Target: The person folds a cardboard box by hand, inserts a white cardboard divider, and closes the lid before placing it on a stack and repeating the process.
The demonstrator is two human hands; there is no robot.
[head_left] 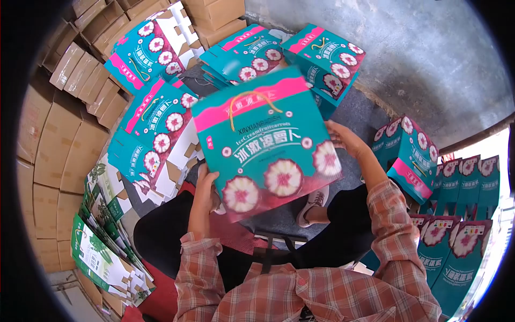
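I hold a teal and pink printed carton [266, 142] in front of me, tilted, its face with white flower-like rounds toward the camera. My left hand [205, 185] grips its lower left edge. My right hand [343, 138] holds its right side, fingers partly hidden behind the carton. Both sleeves are plaid.
Flat teal cartons [155, 121] lie stacked at left and behind. Assembled teal boxes [327, 61] stand at the back and right [410, 155], with more at far right. Brown cardboard boxes [59, 134] pile along the left. Green and white flat cartons [102, 252] lie at lower left.
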